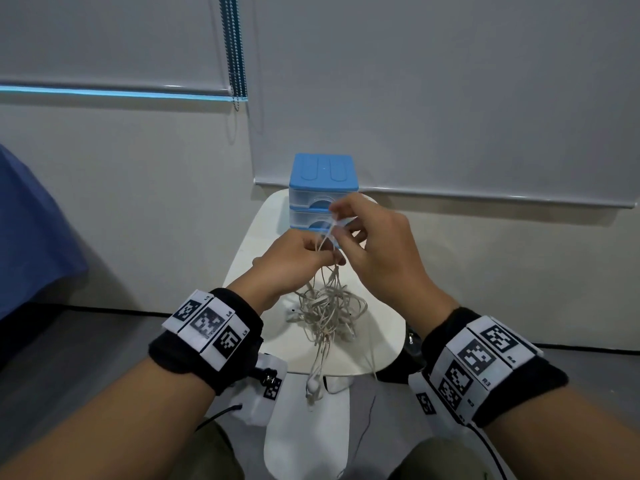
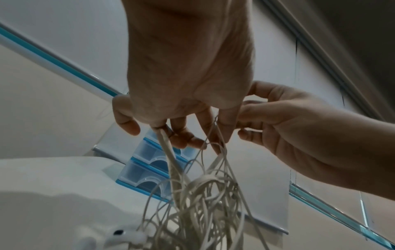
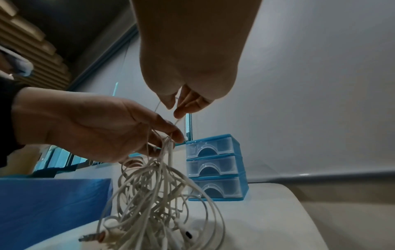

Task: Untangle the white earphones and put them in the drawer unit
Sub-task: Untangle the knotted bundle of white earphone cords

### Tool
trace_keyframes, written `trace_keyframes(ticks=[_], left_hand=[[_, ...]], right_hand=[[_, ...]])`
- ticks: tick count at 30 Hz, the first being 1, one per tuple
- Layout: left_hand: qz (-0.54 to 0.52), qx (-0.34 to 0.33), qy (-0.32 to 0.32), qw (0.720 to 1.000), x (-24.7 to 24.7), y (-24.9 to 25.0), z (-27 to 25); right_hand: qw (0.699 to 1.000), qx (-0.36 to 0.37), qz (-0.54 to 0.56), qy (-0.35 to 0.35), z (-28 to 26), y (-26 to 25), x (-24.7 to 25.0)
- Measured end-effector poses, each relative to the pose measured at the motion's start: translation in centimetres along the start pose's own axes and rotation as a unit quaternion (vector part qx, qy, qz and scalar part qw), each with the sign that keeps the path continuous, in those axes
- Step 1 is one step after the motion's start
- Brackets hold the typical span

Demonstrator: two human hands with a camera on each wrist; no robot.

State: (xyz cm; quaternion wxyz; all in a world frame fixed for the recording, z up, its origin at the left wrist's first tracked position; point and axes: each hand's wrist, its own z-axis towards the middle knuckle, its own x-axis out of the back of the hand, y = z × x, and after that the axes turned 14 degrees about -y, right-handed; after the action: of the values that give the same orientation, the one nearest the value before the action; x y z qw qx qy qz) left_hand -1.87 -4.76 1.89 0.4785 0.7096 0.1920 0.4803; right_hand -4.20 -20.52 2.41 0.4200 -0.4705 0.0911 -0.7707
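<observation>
the untangling step is in hand, and by the look of the knot it is far from done. the white earphones (image 1: 327, 311) hang as a dense snarl just in front of the drawer unit (image 1: 322, 188), their lowest loops and an earbud trailing toward the near edge of the white table (image 1: 384, 337) the unit stands on. the left hand (image 1: 294, 259) pinches several strands bunched together at the top of the tangle, fingers curled round them. the right hand (image 1: 377, 237), slightly higher and closer to the drawer unit, pinches a single thin strand between thumb and fingertip and draws it up out of the bunch.

next, i judge, that strand must be followed through the loops and freed without tightening the knot.

all three drawers look closed. where the pulled strand runs inside the snarl cannot be made out, and the hands cover part of the drawer unit's front in the head view.
</observation>
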Motion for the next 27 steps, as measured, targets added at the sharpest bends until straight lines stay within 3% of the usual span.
trace_keyframes(ticks=[6, 11, 14, 16, 19, 24, 27], left_hand=[[-0.02, -0.096, 0.062, 0.993, 1.2, 1.0, -0.2], [-0.053, -0.183, 0.09, 0.977, 1.5, 1.9, -0.6], [-0.09, -0.214, 0.075, 0.97, 1.3, 1.9, -0.8], [-0.107, -0.205, 0.067, 0.971, 1.3, 1.4, -0.7], [-0.12, -0.136, 0.014, 0.983, 1.1, 0.3, -0.3], [-0.025, -0.082, -0.052, 0.995, -0.2, -0.9, -0.6], [0.003, -0.067, -0.055, 0.996, -0.3, -1.6, -0.6]], right_hand=[[0.981, -0.13, 0.14, 0.025, -0.4, 0.6, 0.2], [0.971, -0.149, 0.108, -0.151, -0.7, 1.2, -0.4], [0.971, -0.143, 0.087, -0.167, -0.5, 0.6, -0.3], [0.974, -0.151, 0.087, -0.146, 0.1, 0.2, 0.2], [0.975, -0.16, 0.13, -0.081, 1.2, -0.8, 1.3], [0.964, -0.119, 0.238, 0.029, 3.3, -3.7, 2.9], [0.982, -0.039, 0.138, 0.121, 4.1, -4.1, 3.5]])
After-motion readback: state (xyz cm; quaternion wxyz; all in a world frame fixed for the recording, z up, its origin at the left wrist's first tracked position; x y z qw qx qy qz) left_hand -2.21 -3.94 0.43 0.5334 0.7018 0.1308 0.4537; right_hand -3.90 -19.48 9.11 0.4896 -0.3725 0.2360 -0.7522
